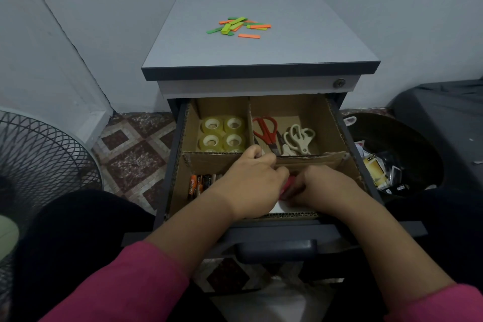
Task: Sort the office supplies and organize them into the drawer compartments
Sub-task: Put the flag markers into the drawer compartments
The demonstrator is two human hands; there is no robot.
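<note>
The open drawer (366, 172) holds cardboard dividers (209, 158). Several clear tape rolls (223, 133) fill the back-left compartment. Red scissors (265, 131) and cream scissors (299, 137) lie in the back-right one. Batteries (200, 184) sit in the front-left compartment. Both hands reach into the front-right compartment. My left hand (252, 178) curls its fingers at the divider's edge. My right hand (322, 184) curls over a red item (287, 184) lying on something white (279, 208); the grip itself is hidden. A pile of green, yellow and orange strips (239, 26) lies on the cabinet top (287, 44).
A wire fan guard (34, 162) stands at the left. A black bin (397, 162) with packaging sits right of the drawer, beside a dark object (444, 117). The drawer handle (277, 249) is near my arms. The floor is tiled.
</note>
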